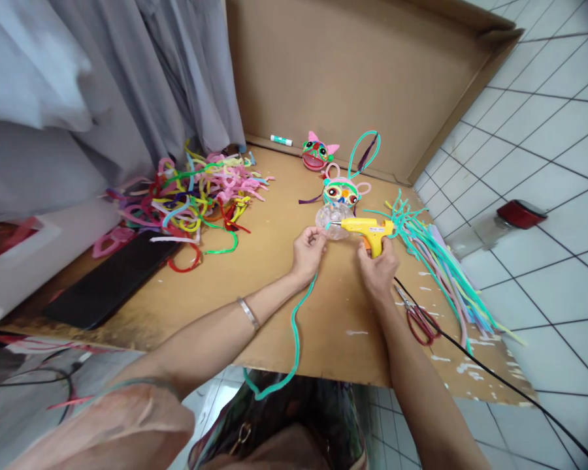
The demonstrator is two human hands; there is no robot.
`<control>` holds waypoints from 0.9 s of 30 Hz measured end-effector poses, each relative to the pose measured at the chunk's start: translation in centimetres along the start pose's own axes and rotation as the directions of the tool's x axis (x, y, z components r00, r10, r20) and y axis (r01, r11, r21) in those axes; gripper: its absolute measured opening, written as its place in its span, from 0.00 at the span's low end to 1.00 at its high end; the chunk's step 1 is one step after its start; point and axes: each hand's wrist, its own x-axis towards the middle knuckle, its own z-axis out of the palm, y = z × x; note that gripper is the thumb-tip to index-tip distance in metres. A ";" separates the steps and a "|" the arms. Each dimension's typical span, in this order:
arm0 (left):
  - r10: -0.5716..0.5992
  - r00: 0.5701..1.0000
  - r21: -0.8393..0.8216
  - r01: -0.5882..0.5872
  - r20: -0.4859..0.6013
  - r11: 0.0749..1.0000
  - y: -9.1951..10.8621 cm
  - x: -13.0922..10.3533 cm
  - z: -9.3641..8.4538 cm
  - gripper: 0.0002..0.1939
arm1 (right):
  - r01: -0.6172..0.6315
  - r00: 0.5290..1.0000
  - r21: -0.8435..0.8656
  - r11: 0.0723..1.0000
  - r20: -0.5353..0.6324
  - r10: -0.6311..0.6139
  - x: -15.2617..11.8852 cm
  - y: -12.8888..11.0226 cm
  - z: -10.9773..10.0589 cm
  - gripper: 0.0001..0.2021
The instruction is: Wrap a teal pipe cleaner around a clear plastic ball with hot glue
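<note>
My right hand (pixel 378 266) is wrapped round the handle of a yellow glue gun (pixel 367 227), its nozzle pointing left. Pinched in my left hand (pixel 308 254) is a teal pipe cleaner (pixel 295 333), whose tip lies close to the nozzle; I cannot tell whether they touch. The rest of it hangs in a curve past the table's front edge. Just behind the nozzle sits a clear, rounded plastic piece (pixel 327 214). Beyond that stands a pipe-cleaner animal face (pixel 342 192) with pink loop ears and a tall teal loop.
A tangle of coloured pipe cleaners (pixel 215 186) and a black flat object (pixel 110 281) lie left. Straight pipe cleaners (pixel 441 274), red-handled scissors (pixel 421 323) and the gun's black cord (pixel 475 360) are right. At the back are a pink-eared face (pixel 318 153) and a glue stick (pixel 281 140).
</note>
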 end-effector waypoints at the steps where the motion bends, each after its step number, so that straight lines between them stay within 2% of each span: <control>1: 0.002 1.000 0.000 -0.002 0.004 1.000 0.0 0.0 0.0 0.04 | 0.003 1.000 0.004 1.000 -0.007 -0.003 0.0 0.0 0.0 0.16; 13: 0.007 1.000 -0.019 -0.006 0.016 1.000 0.1 0.0 -0.2 0.05 | 0.048 0.999 -0.032 0.998 -0.020 -0.049 -0.3 -0.2 -0.1 0.16; 20: 0.007 1.000 -0.013 -0.007 0.010 1.000 0.0 0.0 -0.2 0.04 | 0.026 0.998 -0.013 1.000 -0.056 -0.027 -0.2 -0.1 -0.2 0.17; 27: 0.020 0.999 -0.014 -0.019 0.031 1.000 -0.2 0.0 -0.2 0.06 | 0.028 0.999 -0.020 0.999 -0.038 -0.029 -0.2 -0.3 -0.3 0.17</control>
